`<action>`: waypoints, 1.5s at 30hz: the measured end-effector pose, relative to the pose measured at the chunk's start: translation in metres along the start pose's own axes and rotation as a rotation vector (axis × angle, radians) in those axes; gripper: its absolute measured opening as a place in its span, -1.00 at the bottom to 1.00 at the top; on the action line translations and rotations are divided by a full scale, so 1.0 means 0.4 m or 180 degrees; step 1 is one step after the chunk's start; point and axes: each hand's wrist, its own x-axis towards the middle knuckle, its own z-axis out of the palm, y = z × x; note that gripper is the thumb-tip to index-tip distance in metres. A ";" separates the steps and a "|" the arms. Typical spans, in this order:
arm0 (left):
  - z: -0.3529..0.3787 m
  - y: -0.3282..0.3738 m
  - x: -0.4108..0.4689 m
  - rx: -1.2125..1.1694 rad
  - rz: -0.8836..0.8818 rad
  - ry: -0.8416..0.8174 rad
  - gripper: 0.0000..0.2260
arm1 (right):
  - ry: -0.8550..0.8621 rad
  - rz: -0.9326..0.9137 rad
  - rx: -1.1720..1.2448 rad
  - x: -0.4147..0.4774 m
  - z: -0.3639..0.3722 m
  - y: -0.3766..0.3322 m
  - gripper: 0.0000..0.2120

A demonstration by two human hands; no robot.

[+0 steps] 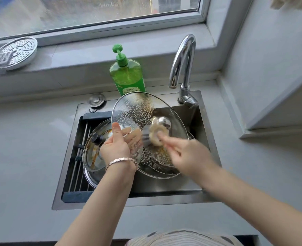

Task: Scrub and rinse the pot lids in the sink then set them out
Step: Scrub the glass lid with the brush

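Note:
A large glass pot lid point(137, 110), covered in soap foam, is held tilted over the steel sink point(196, 118). My left hand point(117, 144) grips its left rim, thumb in front and fingers showing through the glass behind. My right hand point(187, 155), blurred by motion, holds a scrubbing brush point(152, 134) pressed against the lid's middle, next to its metal knob point(163, 121). A second glass lid point(93, 151) with a black knob and brown stains lies in the left part of the sink.
A green dish soap pump bottle point(127, 73) stands behind the sink, with a chrome tap point(182, 59) to its right. A roll-up drying rack point(81, 157) spans the sink's left side. A perforated steamer plate point(13, 52) rests on the window sill at left.

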 end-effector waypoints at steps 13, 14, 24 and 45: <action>-0.034 0.017 0.027 -0.0302 0.0009 0.0079 -0.64 | -0.0178 -0.0316 -0.0342 -0.064 0.017 0.042 -0.62; -0.038 0.016 0.033 -0.0331 -0.0008 0.0062 -0.64 | -0.0003 0.0094 -0.0245 -0.030 0.003 0.075 -0.62; -0.045 0.015 0.082 -0.0343 -0.0100 0.0292 -0.63 | -0.0127 0.0779 0.0327 -0.019 0.011 0.147 -0.67; -0.088 -0.014 0.090 -0.0273 -0.0634 -0.0042 -0.65 | -0.0450 0.0324 0.0187 -0.091 0.044 0.165 -0.57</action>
